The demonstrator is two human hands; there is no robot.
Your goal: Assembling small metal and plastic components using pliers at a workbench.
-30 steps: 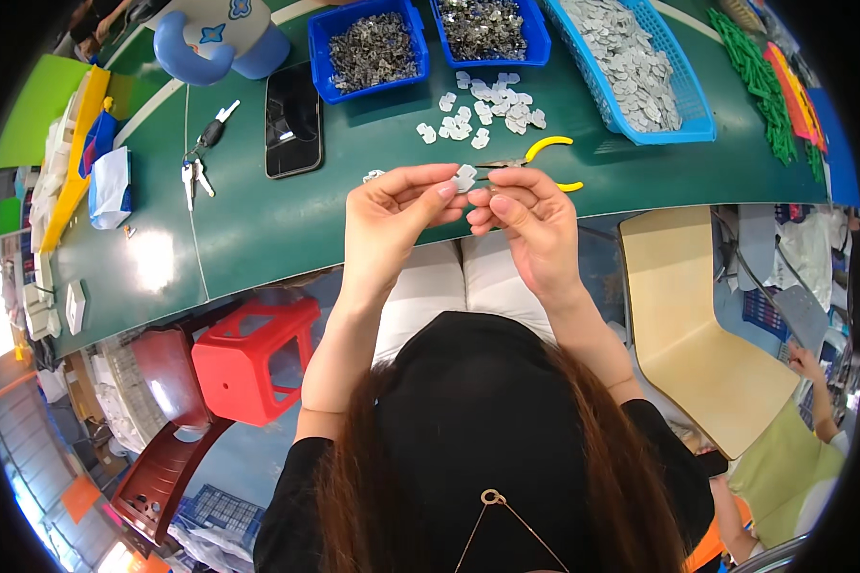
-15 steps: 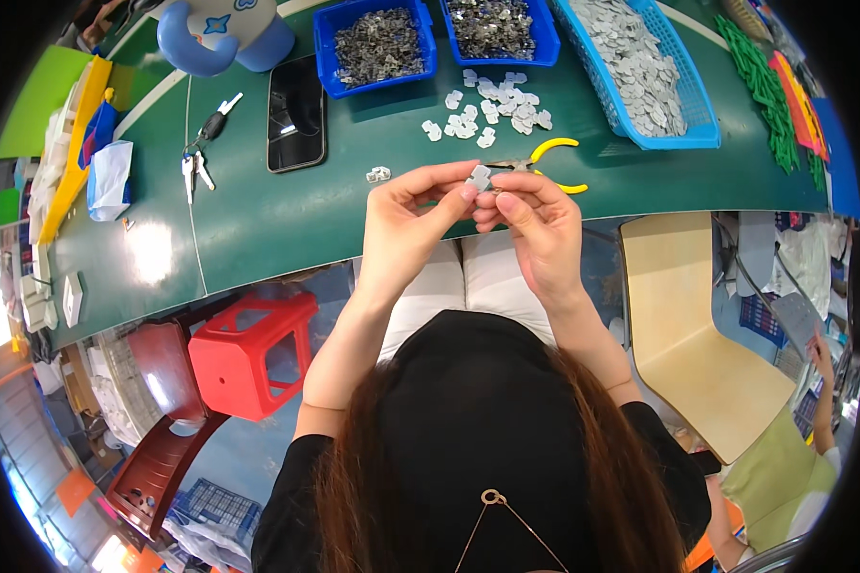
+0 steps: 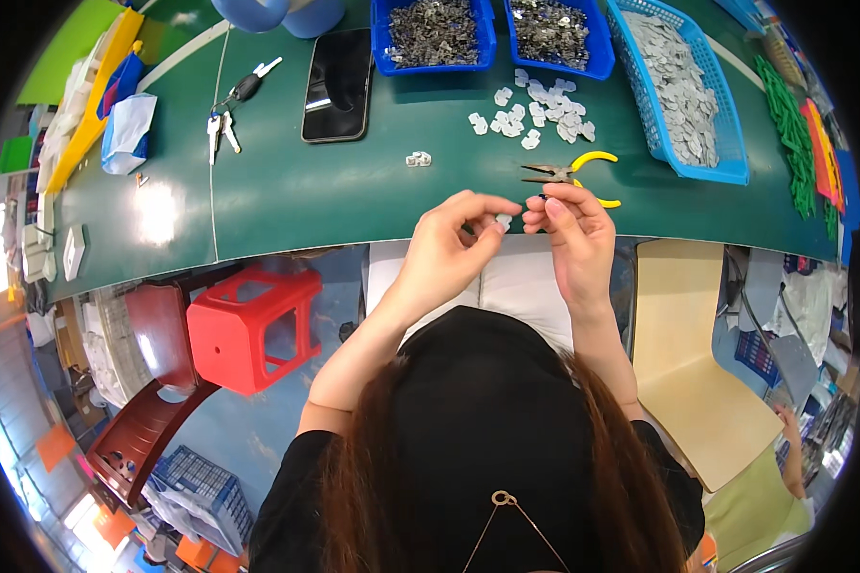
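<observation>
My left hand pinches a small white plastic piece between thumb and fingertips. Just to its right, my right hand is closed in a pinch around a tiny dark part, too small to make out fully. A narrow gap separates the two sets of fingertips, near the table's front edge. Pliers with yellow handles lie on the table right behind my right hand. Farther back is a loose pile of white plastic pieces. One small white piece with metal bits lies apart, behind my left hand.
On the green table stand two blue bins, a left one and a right one, of small metal parts, and a light-blue basket of white pieces. A phone and keys lie left. Below are a red stool and wooden chair.
My hands, together half a second ago, have come slightly apart. The white piece stays in my left fingers, now lower and tilted. The whole view has shifted a little.
</observation>
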